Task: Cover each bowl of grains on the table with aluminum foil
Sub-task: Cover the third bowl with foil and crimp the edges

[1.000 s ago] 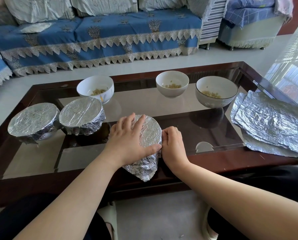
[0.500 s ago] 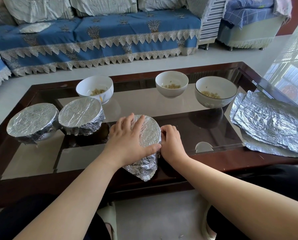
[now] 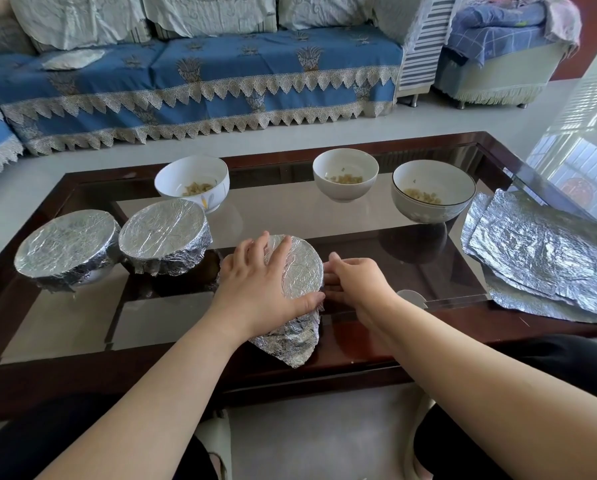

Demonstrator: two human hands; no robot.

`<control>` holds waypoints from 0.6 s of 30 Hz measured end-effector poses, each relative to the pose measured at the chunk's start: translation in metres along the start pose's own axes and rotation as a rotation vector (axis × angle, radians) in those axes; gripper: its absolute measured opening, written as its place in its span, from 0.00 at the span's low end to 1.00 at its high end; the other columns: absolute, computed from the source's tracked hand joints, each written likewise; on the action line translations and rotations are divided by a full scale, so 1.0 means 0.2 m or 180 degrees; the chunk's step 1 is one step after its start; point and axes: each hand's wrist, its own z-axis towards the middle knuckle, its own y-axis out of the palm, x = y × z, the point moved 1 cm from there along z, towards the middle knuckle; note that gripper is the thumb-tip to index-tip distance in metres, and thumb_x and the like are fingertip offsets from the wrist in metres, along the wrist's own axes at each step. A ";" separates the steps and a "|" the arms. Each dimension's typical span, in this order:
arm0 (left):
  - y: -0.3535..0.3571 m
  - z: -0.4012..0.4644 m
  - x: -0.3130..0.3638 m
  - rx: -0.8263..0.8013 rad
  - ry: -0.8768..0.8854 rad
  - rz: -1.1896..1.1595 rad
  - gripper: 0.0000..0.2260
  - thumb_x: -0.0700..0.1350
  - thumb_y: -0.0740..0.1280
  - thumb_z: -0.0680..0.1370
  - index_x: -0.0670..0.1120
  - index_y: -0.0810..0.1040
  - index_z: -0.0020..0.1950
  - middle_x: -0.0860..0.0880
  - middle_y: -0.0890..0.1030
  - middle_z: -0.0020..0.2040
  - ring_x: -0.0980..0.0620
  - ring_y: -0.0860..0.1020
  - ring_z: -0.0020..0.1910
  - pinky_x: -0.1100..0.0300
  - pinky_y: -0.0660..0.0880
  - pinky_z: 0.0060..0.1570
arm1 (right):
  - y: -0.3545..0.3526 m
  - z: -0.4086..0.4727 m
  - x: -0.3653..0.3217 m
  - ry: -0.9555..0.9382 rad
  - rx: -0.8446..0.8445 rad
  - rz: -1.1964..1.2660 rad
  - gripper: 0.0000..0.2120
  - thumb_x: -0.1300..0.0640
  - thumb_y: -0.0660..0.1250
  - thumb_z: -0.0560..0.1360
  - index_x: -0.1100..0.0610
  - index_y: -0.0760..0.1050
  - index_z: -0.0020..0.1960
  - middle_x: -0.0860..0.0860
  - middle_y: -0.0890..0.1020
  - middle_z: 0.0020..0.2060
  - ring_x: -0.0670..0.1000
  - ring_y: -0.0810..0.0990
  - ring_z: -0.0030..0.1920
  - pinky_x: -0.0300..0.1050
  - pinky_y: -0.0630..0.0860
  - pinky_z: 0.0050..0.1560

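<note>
The left hand (image 3: 262,285) lies flat and open on top of the foil-covered bowl (image 3: 302,271) near the middle of the table's (image 3: 92,317) front edge, fingers spread over the foil, thumb along the near side of the rim. The right hand (image 3: 354,284) sits against the bowl's right side, its fingers extended and touching the foil at the rim; it seems to be pressing rather than pinching, though the fingertips are partly hidden behind the foil. A loose flap of foil (image 3: 288,341) hangs down the bowl's front toward the front edge.

At the left end of the table stand two finished bowls, touching each other: the far-left covered bowl (image 3: 65,251) and the second covered bowl (image 3: 165,233), both wrapped over the top and down the sides.

Along the back edge three bowls with grains stand uncovered: the left open bowl (image 3: 193,181), just behind the second covered bowl, the middle open bowl (image 3: 345,173), and the dark-rimmed open bowl (image 3: 432,192) toward the right.

A stack of foil sheets (image 3: 546,258) lies at the right end, overhanging the front right corner
</note>
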 end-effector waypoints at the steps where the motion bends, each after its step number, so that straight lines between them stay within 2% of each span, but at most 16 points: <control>1: 0.00 0.00 0.00 0.0026 0.0004 0.0003 0.53 0.81 0.42 0.59 0.56 0.44 0.81 0.47 0.46 0.81 0.46 0.44 0.79 0.44 0.47 0.75 | 0.01 -0.01 0.00 -0.0011 -0.0020 -0.0031 0.15 0.54 0.62 0.81 0.65 0.79 0.43 0.57 0.81 0.37 0.52 0.79 0.34 0.39 0.80 0.34; 3: 0.00 0.00 0.00 0.0066 0.0011 -0.0002 0.53 0.81 0.42 0.59 0.56 0.44 0.81 0.47 0.47 0.81 0.45 0.45 0.79 0.44 0.48 0.75 | 0.02 -0.02 0.01 -0.0081 -0.0059 -0.0126 0.18 0.50 0.63 0.80 0.65 0.80 0.43 0.55 0.81 0.35 0.51 0.80 0.34 0.40 0.80 0.36; 8: 0.01 0.00 0.00 0.0102 -0.0013 -0.0010 0.53 0.80 0.42 0.59 0.57 0.45 0.80 0.47 0.47 0.81 0.45 0.45 0.79 0.44 0.48 0.75 | 0.04 -0.01 0.03 -0.0091 -0.0005 -0.0047 0.18 0.51 0.63 0.80 0.60 0.76 0.36 0.51 0.79 0.29 0.48 0.78 0.28 0.39 0.76 0.33; 13: 0.02 0.00 0.00 0.0177 -0.0043 0.0009 0.52 0.80 0.42 0.60 0.57 0.46 0.80 0.46 0.49 0.81 0.45 0.47 0.79 0.44 0.49 0.75 | 0.04 -0.02 0.04 -0.0077 0.0117 -0.0265 0.17 0.50 0.63 0.80 0.61 0.76 0.39 0.51 0.77 0.29 0.48 0.74 0.27 0.35 0.72 0.29; 16: 0.02 0.00 0.01 0.0177 -0.0062 0.0019 0.52 0.80 0.42 0.60 0.57 0.46 0.80 0.46 0.48 0.81 0.45 0.47 0.79 0.44 0.49 0.74 | 0.05 -0.01 0.05 -0.0126 0.0233 -0.0242 0.16 0.49 0.65 0.79 0.61 0.79 0.40 0.52 0.79 0.31 0.52 0.76 0.34 0.44 0.76 0.39; 18: 0.02 0.00 0.01 0.0197 -0.0076 -0.0005 0.52 0.80 0.42 0.60 0.57 0.46 0.80 0.46 0.49 0.81 0.45 0.47 0.79 0.44 0.49 0.74 | 0.05 0.00 0.06 -0.0234 0.0359 -0.0384 0.18 0.49 0.66 0.78 0.58 0.77 0.34 0.50 0.77 0.28 0.50 0.75 0.32 0.45 0.74 0.38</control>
